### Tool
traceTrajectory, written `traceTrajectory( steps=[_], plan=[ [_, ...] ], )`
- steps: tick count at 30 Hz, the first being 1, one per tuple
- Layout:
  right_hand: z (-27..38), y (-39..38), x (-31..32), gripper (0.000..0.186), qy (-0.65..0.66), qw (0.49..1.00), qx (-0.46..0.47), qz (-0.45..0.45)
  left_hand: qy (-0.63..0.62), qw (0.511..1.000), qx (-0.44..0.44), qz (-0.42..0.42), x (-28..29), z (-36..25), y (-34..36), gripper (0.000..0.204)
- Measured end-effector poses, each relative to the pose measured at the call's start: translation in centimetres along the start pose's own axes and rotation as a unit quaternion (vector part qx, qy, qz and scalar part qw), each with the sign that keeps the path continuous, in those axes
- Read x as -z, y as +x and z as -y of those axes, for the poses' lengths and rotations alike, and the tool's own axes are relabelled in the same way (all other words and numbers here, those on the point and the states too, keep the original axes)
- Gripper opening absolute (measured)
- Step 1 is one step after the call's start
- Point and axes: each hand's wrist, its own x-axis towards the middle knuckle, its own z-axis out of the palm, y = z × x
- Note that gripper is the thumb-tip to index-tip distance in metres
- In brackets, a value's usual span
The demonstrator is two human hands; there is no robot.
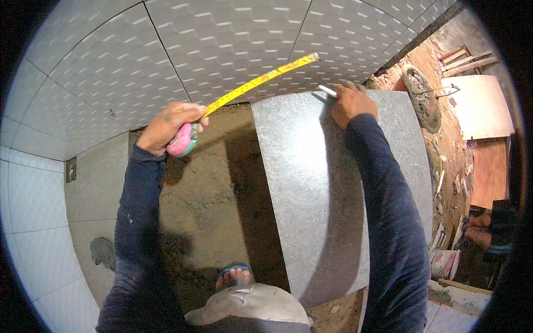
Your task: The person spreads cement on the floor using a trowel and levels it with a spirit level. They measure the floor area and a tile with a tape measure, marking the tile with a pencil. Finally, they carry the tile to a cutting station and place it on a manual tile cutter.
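My left hand (175,125) grips a pink and green tape measure (180,143), whose yellow blade (261,77) sticks out up and to the right, its end in front of the wall tiles. My right hand (352,105) is at the far edge of a large grey tile (294,194), fingers closed on a slim white stick like a marker (327,91). The tile lies beside a bare patch of rough mortar floor (200,211), near the patterned white wall (233,39). My sandalled foot (236,275) shows on the mortar below.
Grey floor tiles (94,183) run along the left wall. At right, a mortar-caked shallow pan (419,97), boards (483,111), a bucket (443,265) and debris line the dirt ground, with another person's bare foot (478,233) at the far right.
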Motion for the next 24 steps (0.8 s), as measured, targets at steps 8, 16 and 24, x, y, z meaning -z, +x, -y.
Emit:
traceTrajectory(
  steps=[8,16,24],
  plan=[
    [17.3,-3.4,1.9,0.022,0.305,0.93,0.186,0.089,-0.077,0.989,0.016,-0.123,2.3,-0.3,-3.2,0.025],
    [8.7,-11.8,3.6,0.012,0.341,0.936,0.057,-0.069,0.066,0.996,-0.047,0.047,0.0,-0.4,0.8,0.029],
    [1.2,-9.3,2.8,0.029,0.252,0.96,0.012,-0.123,0.108,0.991,-0.013,0.08,-2.4,-0.3,5.0,0.03]
  ],
)
